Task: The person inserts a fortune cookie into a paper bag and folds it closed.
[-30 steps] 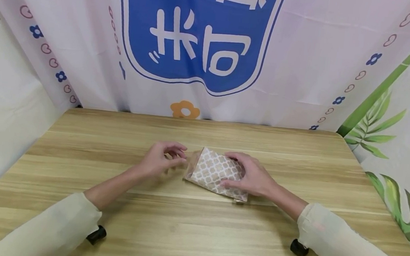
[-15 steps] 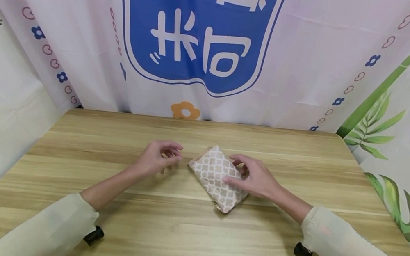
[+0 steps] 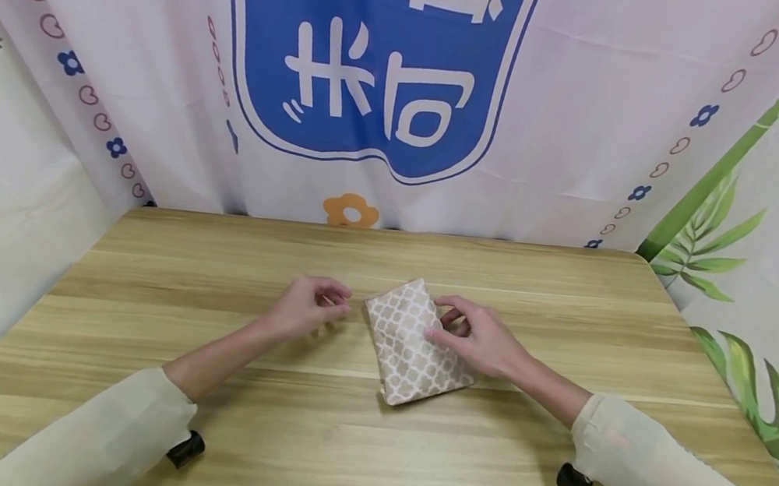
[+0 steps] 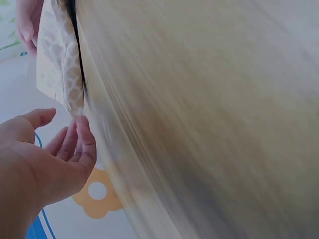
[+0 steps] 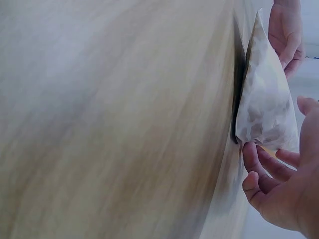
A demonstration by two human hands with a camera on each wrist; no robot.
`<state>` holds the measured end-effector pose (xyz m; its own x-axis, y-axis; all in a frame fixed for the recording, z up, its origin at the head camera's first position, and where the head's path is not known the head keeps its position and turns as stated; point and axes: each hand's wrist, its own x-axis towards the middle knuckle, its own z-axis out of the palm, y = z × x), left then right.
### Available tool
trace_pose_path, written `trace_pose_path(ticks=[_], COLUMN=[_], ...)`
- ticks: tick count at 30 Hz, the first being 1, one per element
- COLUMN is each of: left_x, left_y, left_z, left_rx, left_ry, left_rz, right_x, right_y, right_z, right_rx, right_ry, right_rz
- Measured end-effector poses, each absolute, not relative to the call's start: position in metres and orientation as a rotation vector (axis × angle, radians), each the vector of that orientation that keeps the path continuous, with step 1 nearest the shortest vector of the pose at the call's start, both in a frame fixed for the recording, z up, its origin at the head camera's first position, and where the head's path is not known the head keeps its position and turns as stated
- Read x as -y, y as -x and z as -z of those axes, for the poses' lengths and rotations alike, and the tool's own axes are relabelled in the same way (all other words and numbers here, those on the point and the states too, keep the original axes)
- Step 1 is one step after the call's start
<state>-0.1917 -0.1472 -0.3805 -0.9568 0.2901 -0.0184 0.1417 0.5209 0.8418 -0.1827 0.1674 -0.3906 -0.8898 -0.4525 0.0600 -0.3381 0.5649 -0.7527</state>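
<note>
A small paper bag (image 3: 409, 344), brown with a white lattice pattern, lies on the wooden table at a slant. At its right edge is my right hand (image 3: 486, 338), bent fingers along the edge and the thumb reaching over the bag's face. In the right wrist view the fingertips meet the bag's (image 5: 266, 107) lower corner, and the thumb stands apart from them. My left hand (image 3: 306, 308) hovers off the bag's upper left corner with loosely bent fingers and nothing in them. From the left wrist, the fingertips (image 4: 82, 122) appear close to the bag's end; contact cannot be told.
The wooden table (image 3: 257, 449) stretches around both arms. Behind its far edge hangs a white curtain (image 3: 569, 135) with a blue emblem and flowers. To the right is a leaf-patterned cloth (image 3: 727, 322). Small black devices (image 3: 575, 481) sit under the wrists.
The paper bag has turned clockwise on the table, from lying nearly sideways to pointing more away from me. My left hand has shifted slightly; my right hand has stayed at the bag's right side.
</note>
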Motion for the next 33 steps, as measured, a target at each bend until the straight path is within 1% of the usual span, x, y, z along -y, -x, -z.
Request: trace_pose_path(ticks=[7, 14, 27, 33], left_x=[0.137, 0.125, 0.114, 0.110], left_y=[0.191, 0.192, 0.193, 0.191], left_z=[0.383, 0.384, 0.382, 0.376], left_rx=[-2.411, -2.286, -2.224, -2.241], left_ry=[-0.255, -0.190, -0.155, -0.207], left_rz=[-1.495, -1.547, -1.638, -1.706], right_x=[-0.162, -0.158, -0.152, -0.148], right_y=[0.182, 0.183, 0.187, 0.186], right_z=[0.392, 0.389, 0.390, 0.385], right_rx=[-2.505, -2.453, -2.435, -2.405], right_ry=[0.546, 0.458, 0.354, 0.329], right_rz=[1.385, 1.418, 1.457, 1.564])
